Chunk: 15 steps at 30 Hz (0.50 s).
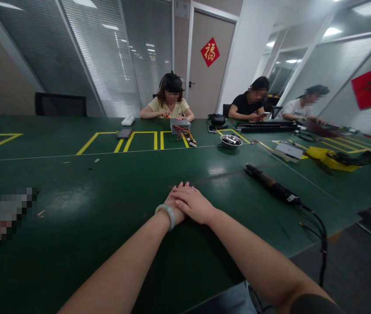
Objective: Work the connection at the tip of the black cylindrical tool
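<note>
My right hand [196,203] lies across the back of my left hand [176,210] on the green table [107,205]. The right fingers are stretched out over the left ones, with a thin ring on one of them. Part of the left hand is covered, though some of its fingertips show, extended forward. A pale green bangle [171,216] circles the left wrist. Neither hand appears to hold anything. To the right of the hands lies a black electric screwdriver [270,183], with its cable running off the table edge.
Across the table a person [172,104] handles a grey metal box [180,126] with coloured wires. Two more people sit at the far right. A metal bowl [231,141], a phone [212,129] and a yellow item [329,158] lie farther off. At left is a blurred-out object [2,218].
</note>
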Tool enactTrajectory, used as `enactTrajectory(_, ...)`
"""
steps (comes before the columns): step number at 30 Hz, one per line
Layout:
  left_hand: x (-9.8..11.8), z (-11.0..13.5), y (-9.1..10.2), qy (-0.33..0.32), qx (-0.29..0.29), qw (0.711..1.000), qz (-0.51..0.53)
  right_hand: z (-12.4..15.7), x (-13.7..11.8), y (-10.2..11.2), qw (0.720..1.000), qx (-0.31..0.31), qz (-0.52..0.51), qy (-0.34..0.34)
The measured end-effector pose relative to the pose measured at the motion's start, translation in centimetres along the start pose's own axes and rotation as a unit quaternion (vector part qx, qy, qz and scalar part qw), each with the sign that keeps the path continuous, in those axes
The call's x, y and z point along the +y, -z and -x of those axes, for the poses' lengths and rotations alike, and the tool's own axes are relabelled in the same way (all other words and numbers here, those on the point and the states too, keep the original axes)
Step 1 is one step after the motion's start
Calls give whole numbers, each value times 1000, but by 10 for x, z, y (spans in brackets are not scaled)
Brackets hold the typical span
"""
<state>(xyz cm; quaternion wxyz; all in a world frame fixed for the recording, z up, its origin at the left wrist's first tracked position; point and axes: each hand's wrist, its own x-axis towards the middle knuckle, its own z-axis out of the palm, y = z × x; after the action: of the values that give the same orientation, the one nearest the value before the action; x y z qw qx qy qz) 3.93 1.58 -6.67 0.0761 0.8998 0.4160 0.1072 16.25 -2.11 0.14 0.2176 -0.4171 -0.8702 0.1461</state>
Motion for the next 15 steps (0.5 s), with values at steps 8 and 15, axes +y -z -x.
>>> enactTrajectory(8,-3,9,23,1,-5,999,33,52,93,74,916,157,186,-318)
enactTrajectory(15,-2,9,23,7,-15,999,46,196,181,143,780,168,258,-545)
